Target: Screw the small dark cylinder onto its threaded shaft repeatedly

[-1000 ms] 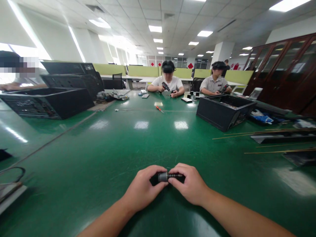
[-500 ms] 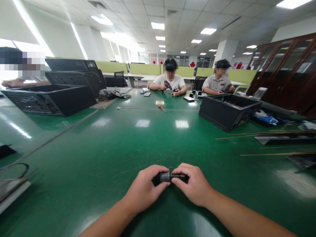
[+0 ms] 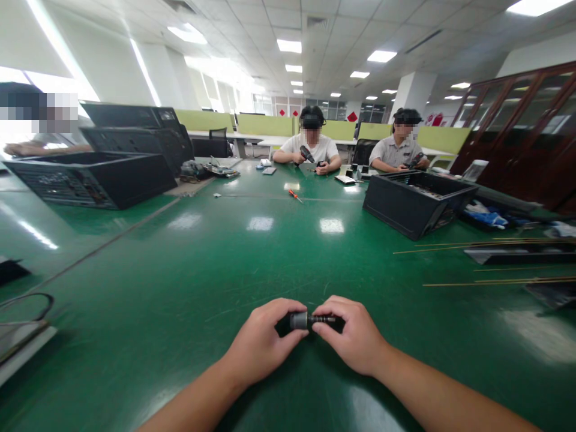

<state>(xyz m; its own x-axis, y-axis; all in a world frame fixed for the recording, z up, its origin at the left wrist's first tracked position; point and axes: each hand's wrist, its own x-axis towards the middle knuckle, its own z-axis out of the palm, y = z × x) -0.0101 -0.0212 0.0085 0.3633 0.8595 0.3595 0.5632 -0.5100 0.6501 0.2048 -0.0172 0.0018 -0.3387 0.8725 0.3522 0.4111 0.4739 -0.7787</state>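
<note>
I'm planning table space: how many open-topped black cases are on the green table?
2. The left case stands in front of stacked dark panels; the right case stands near the table's right side. Others may be hidden.

Place: open-plan office, its front table serving as a hardware workbench.
Office signs: yellow-green partitions [image 3: 258,125] are dividing white desks; ceiling panel lights are shining above.
Workbench signs: open computer cases [image 3: 396,204] and an orange-handled screwdriver [image 3: 294,195] are lying on the green tabletop [image 3: 225,258].
</note>
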